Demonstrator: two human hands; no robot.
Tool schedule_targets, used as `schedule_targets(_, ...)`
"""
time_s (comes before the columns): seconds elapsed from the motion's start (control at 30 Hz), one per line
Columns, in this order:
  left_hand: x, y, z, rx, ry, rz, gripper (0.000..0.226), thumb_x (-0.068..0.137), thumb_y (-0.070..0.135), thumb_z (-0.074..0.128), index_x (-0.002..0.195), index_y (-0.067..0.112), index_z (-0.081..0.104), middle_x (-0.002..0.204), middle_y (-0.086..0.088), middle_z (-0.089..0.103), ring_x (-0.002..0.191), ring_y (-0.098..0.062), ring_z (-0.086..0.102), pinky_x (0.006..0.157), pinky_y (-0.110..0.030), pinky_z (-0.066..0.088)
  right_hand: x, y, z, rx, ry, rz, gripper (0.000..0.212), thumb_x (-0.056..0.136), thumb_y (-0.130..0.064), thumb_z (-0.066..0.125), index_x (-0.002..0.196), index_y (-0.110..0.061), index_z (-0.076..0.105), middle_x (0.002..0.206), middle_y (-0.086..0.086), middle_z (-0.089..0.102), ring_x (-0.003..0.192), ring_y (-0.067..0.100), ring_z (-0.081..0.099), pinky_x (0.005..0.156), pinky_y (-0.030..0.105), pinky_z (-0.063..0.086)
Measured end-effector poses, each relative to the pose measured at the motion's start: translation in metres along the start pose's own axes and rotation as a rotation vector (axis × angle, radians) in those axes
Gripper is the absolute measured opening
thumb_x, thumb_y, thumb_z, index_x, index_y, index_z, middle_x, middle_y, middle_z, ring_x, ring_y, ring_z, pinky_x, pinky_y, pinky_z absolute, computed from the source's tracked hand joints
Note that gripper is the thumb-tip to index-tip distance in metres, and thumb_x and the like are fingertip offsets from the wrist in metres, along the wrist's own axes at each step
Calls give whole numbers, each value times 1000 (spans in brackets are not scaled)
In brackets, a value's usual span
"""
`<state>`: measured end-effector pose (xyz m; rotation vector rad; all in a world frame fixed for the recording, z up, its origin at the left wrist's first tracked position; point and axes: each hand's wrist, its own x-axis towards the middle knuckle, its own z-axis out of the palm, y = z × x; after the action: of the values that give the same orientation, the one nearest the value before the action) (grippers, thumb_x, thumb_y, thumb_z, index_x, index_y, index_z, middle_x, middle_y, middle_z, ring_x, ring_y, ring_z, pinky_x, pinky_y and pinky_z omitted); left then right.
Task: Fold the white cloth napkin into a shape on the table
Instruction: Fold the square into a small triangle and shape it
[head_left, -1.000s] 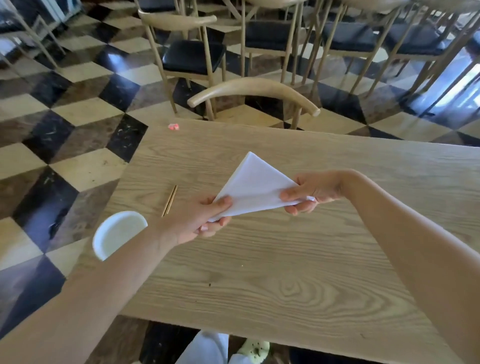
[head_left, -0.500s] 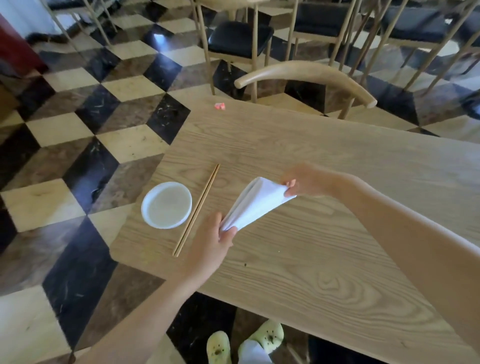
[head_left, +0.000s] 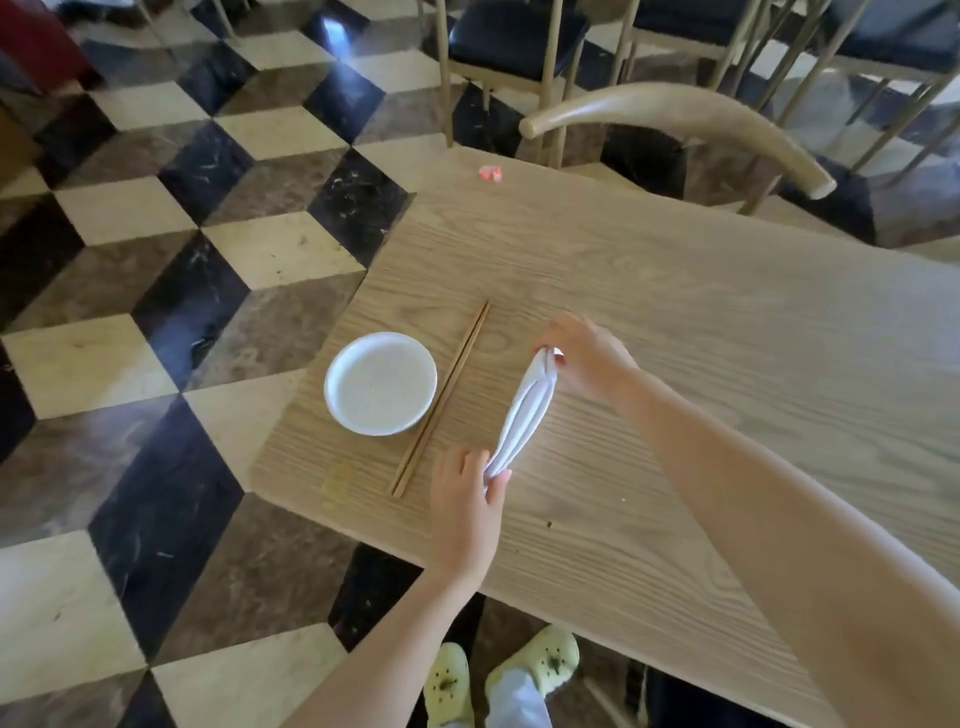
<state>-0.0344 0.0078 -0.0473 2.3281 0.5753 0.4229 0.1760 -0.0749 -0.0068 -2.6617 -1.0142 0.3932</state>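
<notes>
The white cloth napkin (head_left: 524, 415) is folded into a narrow, long shape and hangs stretched between both hands just over the wooden table (head_left: 701, 374). My left hand (head_left: 465, 506) pinches its near end between thumb and fingers. My right hand (head_left: 584, 353) grips its far end, fingers curled down over the cloth. The napkin runs diagonally from near left to far right, its folded layers showing edge-on.
A white bowl (head_left: 380, 383) stands left of the napkin, with a pair of wooden chopsticks (head_left: 441, 399) lying between them. A small pink object (head_left: 490, 172) sits near the table's far corner. A wooden chair (head_left: 675, 117) stands behind the table. The table's left edge is close.
The flat triangle of napkin has been drawn together into a narrow strip and lowered toward the table. The view swung left and down, bringing the bowl and chopsticks beside the hands.
</notes>
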Motion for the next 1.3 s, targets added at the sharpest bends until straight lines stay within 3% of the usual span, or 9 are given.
schedule_targets(0.13,-2,-3,2,-32,21,-19,14,79,9,70,79,8,55,84,6,46,74,-18,47,61,-38,51,4,1,7,3,10,15,31,85,-10,47,108,-22,64,111,3,58,109,24,50,84,35,43)
schedule_targets(0.23,-1,-2,-1,-18,33,23,19,75,8,74,82,6,56,79,-1,52,70,-19,47,57,-37,50,2,11,0,40,-26,78,21,82,-11,50,102,-17,57,100,1,58,91,23,53,71,30,37)
schedule_targets(0.57,-3,-9,-4,11,-12,51,18,76,11,73,83,6,57,78,2,50,72,-11,43,58,-12,36,-28,43,-20,-103,-265,-52,7,85,-15,51,81,-18,56,84,-2,49,91,28,54,73,38,43)
schedule_targets(0.73,-12,-13,-2,110,27,123,17,77,7,69,93,8,63,80,-2,59,79,-12,45,72,-25,44,-35,52,-19,-296,-350,-70,22,85,-20,50,105,-19,59,107,-1,56,109,23,48,86,33,35)
schedule_targets(0.83,-13,-13,-3,170,49,136,19,77,12,72,94,10,65,79,-3,63,77,-21,52,73,-31,46,-34,53,-23,-375,-369,-53,18,82,-22,51,99,-22,58,105,-3,58,107,22,49,91,35,34)
schedule_targets(1.0,-11,-16,-6,76,23,136,32,74,12,76,103,9,63,84,-1,65,83,-12,49,75,-23,43,-21,35,-39,-410,-663,133,17,77,-9,50,83,-24,55,90,-3,61,92,25,55,78,31,40)
schedule_targets(1.13,-10,-18,-5,-22,18,86,39,73,13,77,107,11,57,84,1,65,84,0,43,84,-13,33,15,20,-33,72,-482,369,26,87,1,38,89,3,64,89,16,65,75,26,62,62,29,49)
schedule_targets(1.2,-10,-18,-4,-32,13,74,39,73,14,77,105,12,56,83,1,65,83,-3,46,85,-13,32,29,5,-24,322,-343,491,29,92,-12,41,77,2,61,75,16,65,59,25,61,50,25,49)
schedule_targets(1.3,-11,-20,-4,-42,-1,86,39,73,14,77,104,14,53,84,0,65,83,-5,49,84,-14,33,40,-13,-12,343,-200,476,22,89,-23,54,71,-10,55,67,7,58,54,21,56,36,17,43)
